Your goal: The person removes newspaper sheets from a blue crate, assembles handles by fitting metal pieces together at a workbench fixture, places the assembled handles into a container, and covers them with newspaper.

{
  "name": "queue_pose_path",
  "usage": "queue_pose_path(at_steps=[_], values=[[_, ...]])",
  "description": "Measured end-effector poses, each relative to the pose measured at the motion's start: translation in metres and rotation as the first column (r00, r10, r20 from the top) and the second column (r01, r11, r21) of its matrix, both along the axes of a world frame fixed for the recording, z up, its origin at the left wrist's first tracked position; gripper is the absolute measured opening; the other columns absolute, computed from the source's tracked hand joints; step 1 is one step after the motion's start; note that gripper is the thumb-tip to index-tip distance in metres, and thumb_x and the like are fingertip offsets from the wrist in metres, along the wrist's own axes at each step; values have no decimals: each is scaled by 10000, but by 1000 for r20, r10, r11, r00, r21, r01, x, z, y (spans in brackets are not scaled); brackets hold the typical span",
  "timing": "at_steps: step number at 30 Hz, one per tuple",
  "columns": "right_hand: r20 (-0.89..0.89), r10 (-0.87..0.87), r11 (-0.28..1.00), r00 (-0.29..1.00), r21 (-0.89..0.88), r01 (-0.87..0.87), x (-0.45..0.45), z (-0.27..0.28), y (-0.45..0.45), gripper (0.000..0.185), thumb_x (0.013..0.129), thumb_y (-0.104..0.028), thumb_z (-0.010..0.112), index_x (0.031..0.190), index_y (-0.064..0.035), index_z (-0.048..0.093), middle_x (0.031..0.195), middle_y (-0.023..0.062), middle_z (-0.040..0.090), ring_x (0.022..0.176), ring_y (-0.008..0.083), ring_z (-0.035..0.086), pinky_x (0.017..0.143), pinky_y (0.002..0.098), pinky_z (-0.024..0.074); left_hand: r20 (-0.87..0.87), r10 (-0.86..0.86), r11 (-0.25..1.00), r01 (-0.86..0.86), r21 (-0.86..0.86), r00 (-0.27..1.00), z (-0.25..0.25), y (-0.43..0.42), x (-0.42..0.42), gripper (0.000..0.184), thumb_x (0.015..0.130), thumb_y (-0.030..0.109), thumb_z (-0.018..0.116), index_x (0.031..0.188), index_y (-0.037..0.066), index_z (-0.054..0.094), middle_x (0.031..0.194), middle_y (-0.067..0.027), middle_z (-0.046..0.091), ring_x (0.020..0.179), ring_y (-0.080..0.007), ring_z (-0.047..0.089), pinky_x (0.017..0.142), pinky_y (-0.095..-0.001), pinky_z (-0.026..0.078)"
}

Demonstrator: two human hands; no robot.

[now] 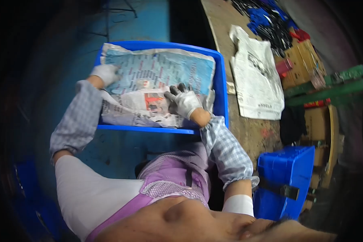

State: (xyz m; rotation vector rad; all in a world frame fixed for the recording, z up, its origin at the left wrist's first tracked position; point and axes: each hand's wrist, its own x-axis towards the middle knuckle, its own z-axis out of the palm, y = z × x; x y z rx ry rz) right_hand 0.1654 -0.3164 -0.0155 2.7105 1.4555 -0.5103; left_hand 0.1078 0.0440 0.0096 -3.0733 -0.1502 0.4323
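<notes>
A blue plastic bin point(223, 86) stands in front of me, lined with printed sheets of paper. The larger sheet point(149, 64) is light blue with rows of small print. Across the near side lies a whitish, crumpled printed sheet point(127, 105) with an orange picture on it. My left hand point(106, 74), in a whitish glove, rests at the left edge of the blue sheet with its fingers reaching inward. My right hand point(184, 101), in a glove with dark grey fingers, presses on the whitish sheet, fingers spread. What lies under the paper is hidden.
To the right, a worn work table point(246, 133) holds a white printed sack point(257, 76). Farther back are a pile of black and blue items point(268, 26) and a cardboard box point(302, 60). A second blue bin point(286, 177) stands by my right elbow.
</notes>
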Motion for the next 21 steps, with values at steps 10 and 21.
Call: queue_pose_path(at_steps=[10,21], values=[[4,-41,986,999,160,39,27,-15,-74,472,849,-62,527,1244,-274,675,1452,55,531,1272,345,548,1107,494,375,227,-327,870,386,-306,917,61,-32,9,447,851,249,665,1270,97,627,1316,-133,608,1234,-319,551,1061,-414,424],[34,48,956,998,289,-56,-19,37,-39,637,857,-506,658,1416,-238,509,1497,120,452,1372,415,401,1120,595,303,88,-153,979,139,147,984,31,-9,-35,492,918,413,573,1342,165,599,1481,-88,475,1471,-281,260,1180,-528,238]])
